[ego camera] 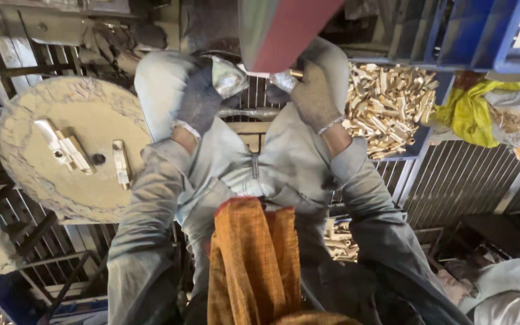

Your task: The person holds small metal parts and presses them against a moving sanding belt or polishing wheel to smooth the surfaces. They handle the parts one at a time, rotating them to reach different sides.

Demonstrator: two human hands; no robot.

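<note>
disc (79, 144) left | brass pieces (386, 108) right | hands (254, 96) between, perhaps touching belt (284, 30)

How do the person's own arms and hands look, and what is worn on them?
The left hand wears a dark grey knitted glove with a pale cuff edge. The right hand wears a brownish-grey knitted glove, also pale at the cuff. Both arms are in dusty grey-blue long sleeves, pushed back from the wrists.

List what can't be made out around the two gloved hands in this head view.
- Head view: the piece pressed between the left hand and right hand is hidden by the gloves and the red belt.
- The belt's upper run is cut off by the top edge.
- The brass parts in the bin are too small to tell apart.
- The lap is covered by an orange cloth.
</note>
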